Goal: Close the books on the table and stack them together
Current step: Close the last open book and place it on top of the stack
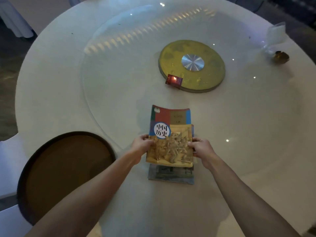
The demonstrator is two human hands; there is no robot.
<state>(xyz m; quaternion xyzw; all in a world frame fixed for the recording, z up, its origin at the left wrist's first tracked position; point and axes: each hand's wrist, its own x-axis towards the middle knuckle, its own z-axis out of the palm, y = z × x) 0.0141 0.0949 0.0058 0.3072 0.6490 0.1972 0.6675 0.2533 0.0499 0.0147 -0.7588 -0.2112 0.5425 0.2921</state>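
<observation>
A closed book with a yellow, red and blue cover [171,132] lies over another closed book with a grey-green cover [171,176], whose near edge sticks out below it. A sliver of a book edge shows at the right side too. My left hand [142,145] grips the top book's left edge. On the opposite edge, my right hand [201,147] holds the same book. Both books sit on the white round table [51,82], near its front middle.
A gold turntable disc with a silver hub [192,65] sits beyond the books, a small red box [174,81] at its near edge. A clear plastic bag and a small brown object [281,56] lie far right. A round brown tray [66,170] is at the left.
</observation>
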